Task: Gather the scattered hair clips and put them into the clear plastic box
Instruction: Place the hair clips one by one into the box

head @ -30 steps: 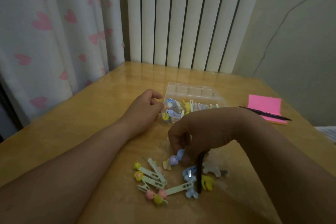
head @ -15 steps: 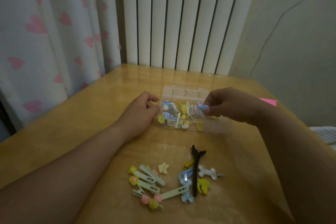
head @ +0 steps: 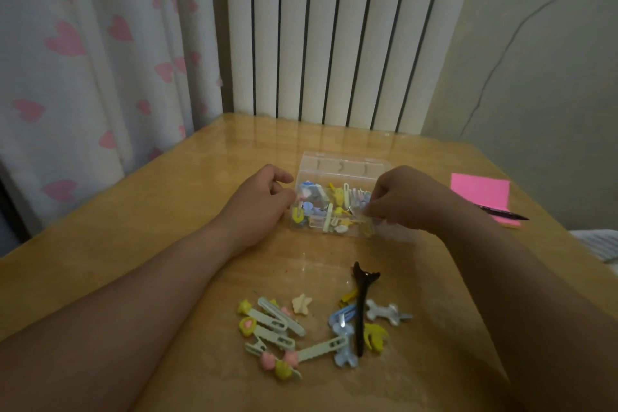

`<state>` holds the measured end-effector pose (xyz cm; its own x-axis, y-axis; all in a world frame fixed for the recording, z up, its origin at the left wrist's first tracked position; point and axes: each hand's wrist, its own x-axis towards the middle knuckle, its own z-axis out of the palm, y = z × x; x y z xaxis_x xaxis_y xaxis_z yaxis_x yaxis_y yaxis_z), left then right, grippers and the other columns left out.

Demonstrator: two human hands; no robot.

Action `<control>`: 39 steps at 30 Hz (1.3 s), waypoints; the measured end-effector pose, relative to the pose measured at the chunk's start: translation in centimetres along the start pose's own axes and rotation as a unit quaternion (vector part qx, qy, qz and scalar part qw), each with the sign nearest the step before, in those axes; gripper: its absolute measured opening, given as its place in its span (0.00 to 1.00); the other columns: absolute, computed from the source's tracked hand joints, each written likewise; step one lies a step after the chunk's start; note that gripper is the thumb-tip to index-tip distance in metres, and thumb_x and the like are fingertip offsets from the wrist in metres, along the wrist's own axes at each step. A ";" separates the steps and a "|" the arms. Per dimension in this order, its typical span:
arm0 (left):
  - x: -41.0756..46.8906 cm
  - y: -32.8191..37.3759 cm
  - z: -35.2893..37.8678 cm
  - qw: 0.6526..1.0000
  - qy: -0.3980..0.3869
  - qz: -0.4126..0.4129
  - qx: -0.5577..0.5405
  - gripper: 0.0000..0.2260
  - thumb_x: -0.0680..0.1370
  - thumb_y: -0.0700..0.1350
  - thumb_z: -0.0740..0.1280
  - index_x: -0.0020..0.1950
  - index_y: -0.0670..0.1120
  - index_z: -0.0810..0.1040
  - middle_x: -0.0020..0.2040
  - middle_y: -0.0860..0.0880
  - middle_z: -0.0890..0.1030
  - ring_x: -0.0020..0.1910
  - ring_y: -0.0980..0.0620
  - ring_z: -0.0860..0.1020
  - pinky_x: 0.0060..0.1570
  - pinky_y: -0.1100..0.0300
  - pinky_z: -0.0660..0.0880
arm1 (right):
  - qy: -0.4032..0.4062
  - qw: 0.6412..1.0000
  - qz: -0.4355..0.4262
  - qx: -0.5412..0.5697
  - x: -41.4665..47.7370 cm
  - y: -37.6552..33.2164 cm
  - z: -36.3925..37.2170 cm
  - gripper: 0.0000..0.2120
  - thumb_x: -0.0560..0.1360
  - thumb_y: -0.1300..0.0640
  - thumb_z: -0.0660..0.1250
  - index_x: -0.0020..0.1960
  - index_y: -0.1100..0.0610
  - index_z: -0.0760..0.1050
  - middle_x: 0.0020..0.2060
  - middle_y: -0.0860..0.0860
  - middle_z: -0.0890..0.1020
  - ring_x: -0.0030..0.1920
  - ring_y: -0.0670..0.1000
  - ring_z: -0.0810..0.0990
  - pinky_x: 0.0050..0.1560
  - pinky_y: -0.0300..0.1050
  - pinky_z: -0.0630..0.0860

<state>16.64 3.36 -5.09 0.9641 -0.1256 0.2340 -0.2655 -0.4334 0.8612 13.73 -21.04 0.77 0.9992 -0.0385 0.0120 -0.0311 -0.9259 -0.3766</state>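
Hair clips of pastel plastic lie scattered on the glossy wooden table close to us, with a long black clip and a small cream star-shaped clip among them, none of them touched by either hand. Beyond them stands the clear plastic box, already holding a jumble of coloured clips. Our left hand rests on the table with its fingers loosely curled and its knuckles against the box's left wall, and we see nothing gripped in it. Our right hand reaches over the box's right part, fingers bent with their tips down among the clips; whether they pinch one we cannot tell. To the right lies a pink sticky-note pad with a dark pen across its near corner.
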 end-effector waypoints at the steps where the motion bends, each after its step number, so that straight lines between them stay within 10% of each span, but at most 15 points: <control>1: 0.0 -0.1 0.0 1.000 0.000 0.000 0.000 0.09 0.82 0.46 0.68 0.62 0.50 0.78 0.46 0.44 0.83 0.47 0.45 0.83 0.53 0.46 0.78 | 0.004 1.000 -0.001 0.001 0.0 -0.1 0.1 0.06 0.77 0.54 0.76 0.47 0.57 0.85 0.41 0.53 0.87 0.44 0.53 0.87 0.51 0.55 0.86; 8: 0.2 -0.5 0.0 1.000 -0.001 -0.002 -0.001 0.09 0.82 0.47 0.68 0.62 0.50 0.78 0.43 0.49 0.82 0.47 0.44 0.83 0.53 0.46 0.78 | 0.002 1.000 -0.009 0.012 0.0 0.1 0.4 0.11 0.79 0.51 0.74 0.44 0.57 0.87 0.34 0.50 0.88 0.35 0.48 0.85 0.36 0.43 0.78; 16: 0.1 -0.2 -0.1 1.000 0.001 0.001 0.001 0.10 0.83 0.47 0.68 0.64 0.49 0.77 0.42 0.49 0.80 0.44 0.49 0.81 0.52 0.50 0.77 | 0.046 0.992 -0.114 0.040 -0.9 -1.6 -0.3 0.08 0.80 0.48 0.73 0.50 0.53 0.86 0.42 0.46 0.85 0.43 0.45 0.82 0.45 0.44 0.79; 29: 0.3 -0.3 -0.1 1.000 0.004 -0.002 -0.005 0.10 0.81 0.45 0.68 0.62 0.49 0.78 0.42 0.47 0.81 0.41 0.52 0.81 0.48 0.52 0.76 | -0.316 0.910 -0.254 -0.081 -5.5 -7.4 0.9 0.13 0.75 0.46 0.78 0.58 0.40 0.81 0.45 0.40 0.84 0.45 0.41 0.82 0.44 0.37 0.74; 39: 0.3 -0.5 -0.1 1.000 -0.001 0.003 -0.011 0.10 0.81 0.45 0.68 0.63 0.49 0.78 0.44 0.44 0.82 0.42 0.51 0.81 0.49 0.50 0.77 | -0.250 0.927 -0.280 -0.003 -4.8 -6.7 0.7 0.04 0.79 0.52 0.75 0.52 0.47 0.80 0.42 0.44 0.81 0.40 0.38 0.79 0.41 0.32 0.74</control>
<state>17.08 3.63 -5.40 0.9623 -0.1294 0.2391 -0.2715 -0.4120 0.8698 9.17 -14.39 2.61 0.7462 0.6259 -0.2268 0.4973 -0.7505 -0.4352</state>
